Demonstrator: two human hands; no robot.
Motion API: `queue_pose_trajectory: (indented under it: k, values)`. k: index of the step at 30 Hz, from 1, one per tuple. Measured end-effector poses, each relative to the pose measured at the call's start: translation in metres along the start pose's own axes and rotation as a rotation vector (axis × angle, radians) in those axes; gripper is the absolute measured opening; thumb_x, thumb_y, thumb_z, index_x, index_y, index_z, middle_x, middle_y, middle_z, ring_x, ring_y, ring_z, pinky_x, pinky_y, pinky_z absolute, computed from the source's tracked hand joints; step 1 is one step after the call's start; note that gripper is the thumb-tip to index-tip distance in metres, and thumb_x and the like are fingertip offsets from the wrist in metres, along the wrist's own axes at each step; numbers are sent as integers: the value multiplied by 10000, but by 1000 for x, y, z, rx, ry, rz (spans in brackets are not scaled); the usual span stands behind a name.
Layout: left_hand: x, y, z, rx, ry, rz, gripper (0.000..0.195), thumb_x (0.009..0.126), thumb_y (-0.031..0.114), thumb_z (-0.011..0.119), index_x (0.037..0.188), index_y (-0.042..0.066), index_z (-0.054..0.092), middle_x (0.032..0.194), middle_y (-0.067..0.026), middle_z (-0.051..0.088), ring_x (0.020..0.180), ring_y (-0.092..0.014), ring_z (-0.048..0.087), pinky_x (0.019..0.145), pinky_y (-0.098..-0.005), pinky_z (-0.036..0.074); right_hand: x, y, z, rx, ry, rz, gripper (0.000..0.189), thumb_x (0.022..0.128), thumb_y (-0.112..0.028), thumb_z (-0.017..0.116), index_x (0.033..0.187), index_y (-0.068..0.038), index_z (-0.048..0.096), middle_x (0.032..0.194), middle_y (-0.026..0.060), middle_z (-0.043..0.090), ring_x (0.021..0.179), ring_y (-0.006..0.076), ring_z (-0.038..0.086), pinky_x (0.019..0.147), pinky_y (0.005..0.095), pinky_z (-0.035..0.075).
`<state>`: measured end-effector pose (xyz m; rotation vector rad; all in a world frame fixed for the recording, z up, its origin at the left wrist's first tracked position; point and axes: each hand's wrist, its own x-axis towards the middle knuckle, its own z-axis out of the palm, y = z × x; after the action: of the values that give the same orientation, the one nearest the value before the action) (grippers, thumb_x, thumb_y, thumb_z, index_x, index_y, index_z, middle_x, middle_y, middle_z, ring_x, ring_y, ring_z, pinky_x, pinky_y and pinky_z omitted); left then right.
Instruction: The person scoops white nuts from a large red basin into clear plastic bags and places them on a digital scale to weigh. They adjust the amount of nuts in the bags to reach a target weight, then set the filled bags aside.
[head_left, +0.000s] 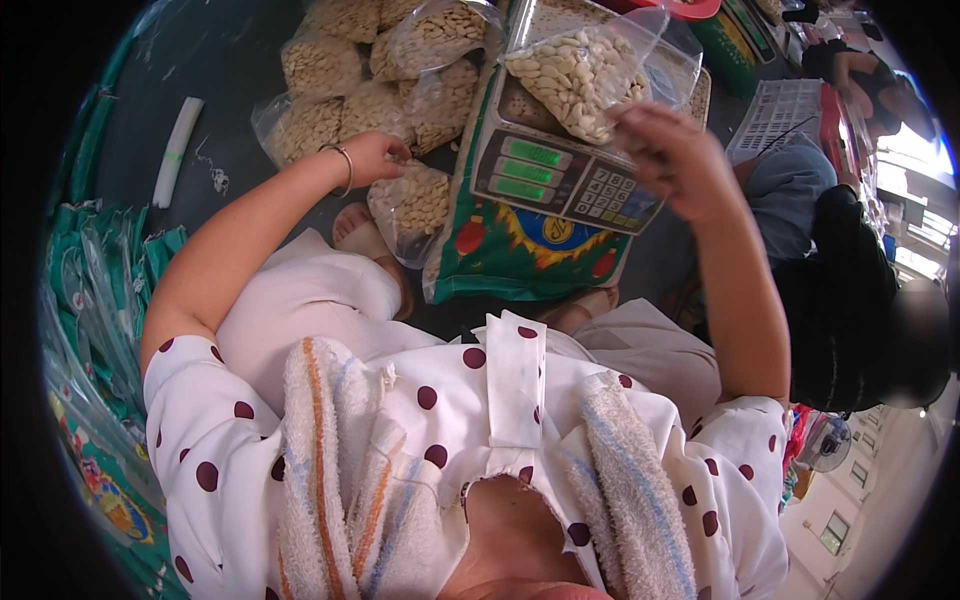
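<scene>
A clear plastic bag of pale flat seeds (574, 75), which look like pumpkin seeds, leans on the pan of a digital scale (525, 169) with green lit displays. My right hand (671, 161) is motion-blurred at the bag's lower right side; whether its fingers grip the plastic cannot be told. My left hand (371, 159), with a bangle at the wrist, hovers at the top of another filled bag (412, 199) beside the scale. Its fingers are loosely curled, thumb apart, with nothing visible between them. The scale rests on a green printed sack (517, 262) between my feet.
Several filled seed bags (322, 67) are heaped on the dark floor left of the scale. A white roll (178, 150) lies farther left, near stacked green printed sacks (97, 300). Rightward are a white plastic crate (772, 112) and a person in black (840, 315).
</scene>
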<state>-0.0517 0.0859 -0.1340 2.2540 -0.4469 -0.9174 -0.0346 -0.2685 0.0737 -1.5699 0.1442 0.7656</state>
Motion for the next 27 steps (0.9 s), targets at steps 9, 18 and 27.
queue_pose_trajectory:
  k: [9, 18, 27]
  values:
    - [5, 4, -2, 29, 4, 14, 361, 777, 217, 657, 1087, 34, 622, 1062, -142, 641, 981, -280, 605, 861, -349, 467, 35, 119, 114, -1053, -88, -821, 293, 834, -158, 590, 1077, 6, 572, 994, 164, 608, 875, 317, 595, 771, 358, 491]
    - [1, -6, 3, 31, 2, -9, 380, 782, 210, 649, 1122, 43, 610, 1089, -138, 636, 998, -272, 607, 876, -344, 468, 25, -69, -62, -1027, 421, -394, 196, 806, -57, 552, 956, -10, 668, 693, 51, 631, 571, 102, 582, 502, 235, 467]
    - [10, -3, 3, -33, 5, 15, 369, 790, 220, 660, 1108, 38, 616, 1104, -137, 629, 1021, -272, 597, 877, -343, 469, 118, -11, -36, -1502, 51, -483, 225, 764, -90, 639, 973, -7, 647, 666, 101, 626, 458, 163, 584, 421, 287, 454]
